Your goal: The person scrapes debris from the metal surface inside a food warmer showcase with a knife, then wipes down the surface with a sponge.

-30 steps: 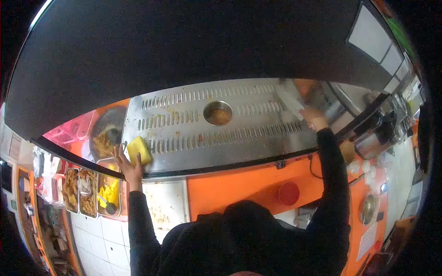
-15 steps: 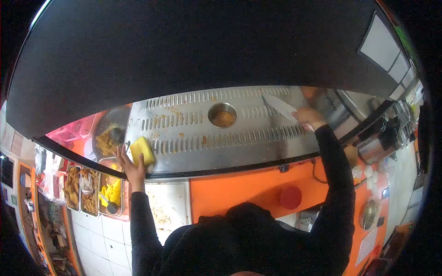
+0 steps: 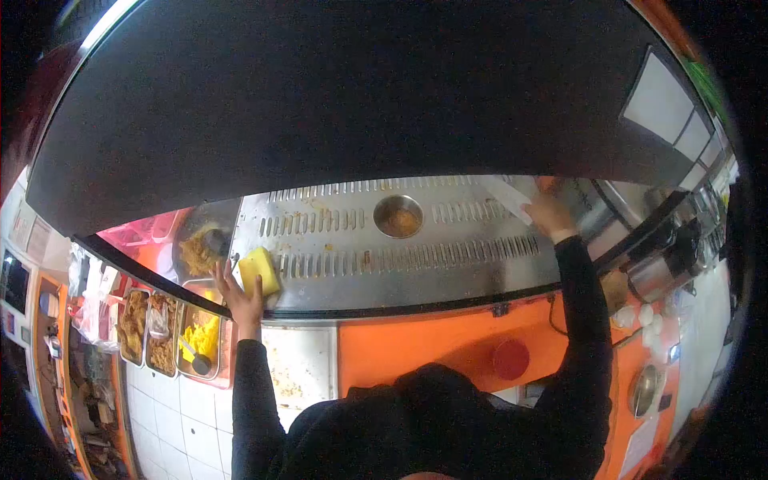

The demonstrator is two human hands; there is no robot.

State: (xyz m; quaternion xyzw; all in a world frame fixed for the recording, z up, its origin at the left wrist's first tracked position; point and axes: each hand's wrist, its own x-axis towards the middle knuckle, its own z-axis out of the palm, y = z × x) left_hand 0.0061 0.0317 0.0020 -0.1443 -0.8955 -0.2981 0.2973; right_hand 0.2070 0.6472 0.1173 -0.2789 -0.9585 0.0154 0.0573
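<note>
My left hand (image 3: 242,298) is at the front left corner of a slotted metal tray (image 3: 400,296), its fingers spread and stretched out. A yellow sponge (image 3: 260,269) lies right beside it, with my thumb overlapping its lower edge; whether they touch I cannot tell. Over the tray's right side, my right hand (image 3: 550,218) is closed around a flat white thing (image 3: 506,197) that narrows away from me. Its exact kind is unclear, and its far end is cut off by the dark panel. A round metal cup (image 3: 398,216) with brownish residue is set in the tray's middle.
A large dark panel (image 3: 360,104) covers the view above the tray. Food containers (image 3: 162,332) stand at left, one with yellow food and a dark ladle (image 3: 200,364). An orange counter (image 3: 400,352) with a red round lid (image 3: 510,358) lies nearer me. Eggs (image 3: 646,316) are at right.
The whole view has shifted, putting the tray lower and slightly right. The white thing's far tip is now hidden behind the dark panel. My left hand remains beside the sponge.
</note>
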